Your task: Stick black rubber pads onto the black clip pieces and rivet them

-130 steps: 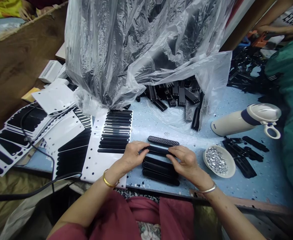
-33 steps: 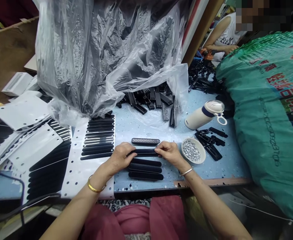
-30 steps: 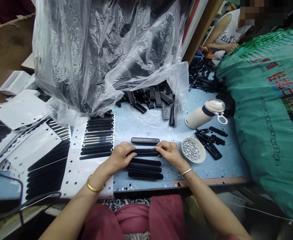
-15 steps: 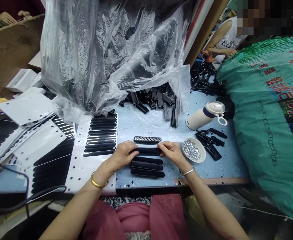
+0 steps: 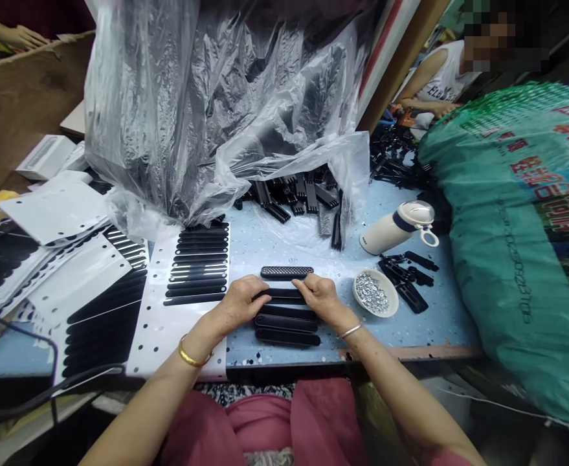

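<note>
A long black strip-shaped piece lies crosswise between my two hands. My left hand pinches its left end between thumb and fingers. On the right end, my right hand is closed, its thumb along the top of the piece. Just beyond sits a black piece with a textured, patterned face. Nearer to me lie several similar black pieces in a row. A sheet of black strips is to the left of my left hand, and a bowl of small metal parts is right of my right hand.
A white bottle leans beside loose black parts. Behind is a clear plastic bag with black parts at its mouth. A large green sack stands at the right, stacked sheets at the left. Another person's arm shows at back right.
My right hand has slid left along the black piece, its thumb now farther in from the end. My left hand stays at the left end. The view has shifted slightly.
</note>
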`<state>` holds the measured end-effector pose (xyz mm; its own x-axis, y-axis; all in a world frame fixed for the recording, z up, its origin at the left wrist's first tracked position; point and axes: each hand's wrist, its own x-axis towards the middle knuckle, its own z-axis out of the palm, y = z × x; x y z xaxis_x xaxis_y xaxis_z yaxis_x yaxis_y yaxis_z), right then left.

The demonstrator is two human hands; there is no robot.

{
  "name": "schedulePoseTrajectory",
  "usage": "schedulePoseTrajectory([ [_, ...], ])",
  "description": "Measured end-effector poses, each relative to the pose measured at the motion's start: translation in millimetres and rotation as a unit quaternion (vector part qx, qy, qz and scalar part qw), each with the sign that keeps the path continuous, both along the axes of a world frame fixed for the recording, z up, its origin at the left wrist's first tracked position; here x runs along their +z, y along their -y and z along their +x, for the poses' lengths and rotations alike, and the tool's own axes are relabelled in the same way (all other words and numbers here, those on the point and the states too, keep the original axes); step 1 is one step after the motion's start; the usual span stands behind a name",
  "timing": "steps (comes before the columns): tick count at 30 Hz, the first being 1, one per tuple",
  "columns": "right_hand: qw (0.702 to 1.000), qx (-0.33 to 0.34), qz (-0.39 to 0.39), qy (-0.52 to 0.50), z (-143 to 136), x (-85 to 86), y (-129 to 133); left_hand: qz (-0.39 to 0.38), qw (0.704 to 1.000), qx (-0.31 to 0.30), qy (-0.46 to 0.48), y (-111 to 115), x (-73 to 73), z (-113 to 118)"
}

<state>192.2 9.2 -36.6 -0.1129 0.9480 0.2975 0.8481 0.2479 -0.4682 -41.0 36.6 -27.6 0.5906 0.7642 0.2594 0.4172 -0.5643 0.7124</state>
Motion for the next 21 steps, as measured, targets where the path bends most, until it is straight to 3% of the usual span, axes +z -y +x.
schedulePoseTrajectory([
  [5,0.999,-0.023,0.041,-0.012,18.1,25.4,7.8,-0.028,0.998,0.057,0.008,3.3,7.7,1.7],
  [8,0.996,-0.008,0.078,-0.037,20.7,46.1,21.2,-0.005,0.995,0.090,0.037,18.2,29.9,-5.9],
  [10,0.991,0.028,0.112,-0.064,4.5,55.2,29.8,0.028,0.991,0.112,0.063,30.9,47.5,-19.9],
  [13,0.969,0.169,0.139,-0.117,-53.0,63.8,41.8,0.078,0.969,0.214,0.092,50.9,64.4,-56.9],
  [16,0.943,0.296,0.078,-0.128,-132.5,64.9,47.3,0.103,0.915,0.387,0.059,71.5,61.4,-104.2],
  [18,0.950,0.296,0.052,-0.085,-179.6,58.2,45.6,0.084,0.872,0.482,0.025,87.3,51.0,-131.9],
  [21,0.962,0.271,-0.006,0.041,-218.7,37.3,46.5,0.043,0.838,0.544,0.027,117.7,31.5,-156.4],
])
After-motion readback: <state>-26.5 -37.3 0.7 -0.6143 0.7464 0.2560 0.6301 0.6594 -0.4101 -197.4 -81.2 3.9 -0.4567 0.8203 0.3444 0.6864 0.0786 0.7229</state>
